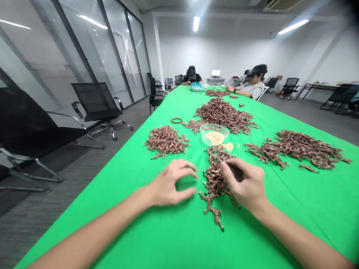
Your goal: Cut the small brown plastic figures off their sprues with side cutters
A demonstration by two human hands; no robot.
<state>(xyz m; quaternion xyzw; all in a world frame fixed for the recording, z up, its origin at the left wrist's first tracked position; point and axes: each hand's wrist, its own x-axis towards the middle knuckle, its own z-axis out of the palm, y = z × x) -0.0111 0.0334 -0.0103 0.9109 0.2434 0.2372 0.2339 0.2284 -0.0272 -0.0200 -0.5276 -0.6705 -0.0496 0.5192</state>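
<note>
Near heap [213,179]: brown figure-like pieces, lying between your hands, to the right of your left hand [172,185] and at the fingers of your right hand [248,186], which is the nearer of the two.
Long axis: the heap runs away from you, from a loose piece at the near end up towards the clear bowl [204,137].
Right hand: closed around a dark tool [237,172], its front end over the upper part of the heap (your fingers hide too much of it to say what kind it is).
Left hand: open and empty, fingers curved, thumb apart, just beside the heap's left side.
Bowl: one, with pale grains [215,138] inside; one small spill [229,146] lies just beside it.
Heaps: five main ones on the green surface [168,235], namely the one at your hands, a left heap [166,141], a right heap [307,147], a middle heap [224,116] and a far heap [215,93].
Small patch [193,126]: one, between left and middle heaps.
Pieces: too tangled for you to count singly.
Ring [176,120]: one, brown, beyond the left heap.
Bag [197,86]: one, blue, towards the far end.
Other people: two, one at the far end [192,76], one on the right side [252,89].
</note>
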